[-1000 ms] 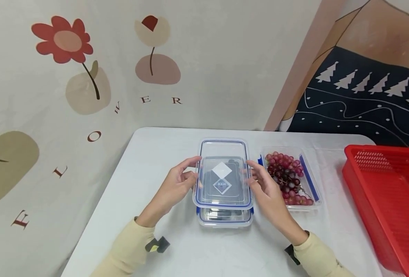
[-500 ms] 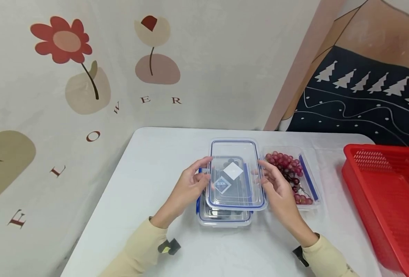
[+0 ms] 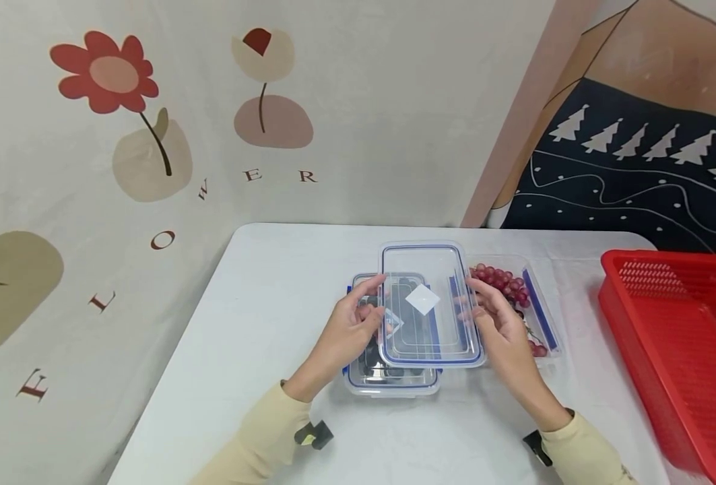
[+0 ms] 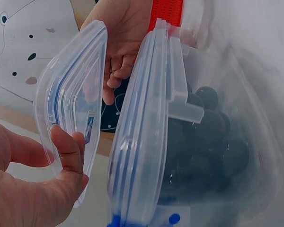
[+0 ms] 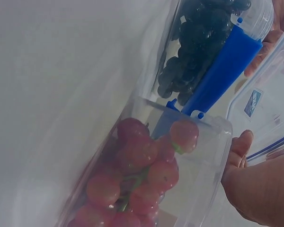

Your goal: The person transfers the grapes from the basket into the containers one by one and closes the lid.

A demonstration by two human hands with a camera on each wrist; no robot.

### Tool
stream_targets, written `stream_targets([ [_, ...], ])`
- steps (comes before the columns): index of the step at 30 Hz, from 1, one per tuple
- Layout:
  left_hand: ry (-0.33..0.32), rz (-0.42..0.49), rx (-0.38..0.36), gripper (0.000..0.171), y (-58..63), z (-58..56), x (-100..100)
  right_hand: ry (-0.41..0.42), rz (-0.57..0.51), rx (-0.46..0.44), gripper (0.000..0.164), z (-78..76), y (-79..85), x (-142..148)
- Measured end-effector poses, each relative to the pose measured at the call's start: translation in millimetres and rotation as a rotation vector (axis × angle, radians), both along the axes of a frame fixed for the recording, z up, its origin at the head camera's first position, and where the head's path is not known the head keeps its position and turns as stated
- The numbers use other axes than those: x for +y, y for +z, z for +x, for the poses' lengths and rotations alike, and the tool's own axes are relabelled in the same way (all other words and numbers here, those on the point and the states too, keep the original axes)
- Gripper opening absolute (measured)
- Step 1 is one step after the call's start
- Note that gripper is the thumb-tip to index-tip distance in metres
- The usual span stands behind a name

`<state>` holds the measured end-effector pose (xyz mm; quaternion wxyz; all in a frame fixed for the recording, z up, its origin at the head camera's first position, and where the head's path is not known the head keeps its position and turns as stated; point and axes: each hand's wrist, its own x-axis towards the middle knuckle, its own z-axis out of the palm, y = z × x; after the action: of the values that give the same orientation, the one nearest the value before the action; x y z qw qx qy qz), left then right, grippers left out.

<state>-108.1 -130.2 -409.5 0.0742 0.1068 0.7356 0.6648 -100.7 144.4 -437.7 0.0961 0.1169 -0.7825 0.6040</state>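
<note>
A clear plastic lid with a blue seal and a white diamond label is held level above the table. My left hand pinches its left edge between thumb and fingers; my right hand grips the right edge. Under the lid's left part sits a lidded food container, with dark grapes visible through its wall in the left wrist view. Partly beneath the lid's right side stands a lidless container holding bunches of red grapes. In the right wrist view, red grapes lie close to the right hand.
A red plastic basket stands at the right edge of the white table. Behind the table hangs a printed cloth with flowers and letters. The two containers stand side by side.
Both hands have carried the lid to the right, from above the lidded container to partly over the red grapes. Both containers and the basket have stayed in place.
</note>
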Motion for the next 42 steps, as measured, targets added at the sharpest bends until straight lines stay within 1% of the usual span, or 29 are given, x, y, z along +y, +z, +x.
stream_targets([
  [7, 0.001, 0.027, 0.007, 0.062, 0.1, -0.5, 12, 0.000, -0.014, 0.007, 0.044, -1.2, -0.1, 9],
  [12, -0.001, 0.019, 0.015, 0.062, -2.7, -2.3, 20, -0.011, -0.002, 0.007, 0.044, -0.3, -0.4, 16],
  [19, 0.002, 0.049, 0.030, 0.060, -6.5, -4.4, 31, -0.043, 0.030, 0.009, 0.044, -0.3, 0.7, 23],
  [23, 0.006, 0.057, 0.015, 0.059, -7.5, -4.5, 37, -0.052, 0.031, 0.012, 0.044, 0.1, 0.3, 27],
  [30, 0.025, 0.084, -0.007, 0.059, -8.4, -4.5, 50, -0.045, -0.006, 0.016, 0.042, 1.4, 1.0, 37],
  [37, 0.032, 0.078, -0.013, 0.059, -9.5, -4.8, 62, -0.074, 0.036, 0.005, 0.043, 2.2, 0.9, 47],
  [42, 0.043, 0.077, -0.008, 0.060, -9.5, -5.4, 67, -0.075, 0.050, -0.003, 0.043, 1.3, 1.8, 52],
])
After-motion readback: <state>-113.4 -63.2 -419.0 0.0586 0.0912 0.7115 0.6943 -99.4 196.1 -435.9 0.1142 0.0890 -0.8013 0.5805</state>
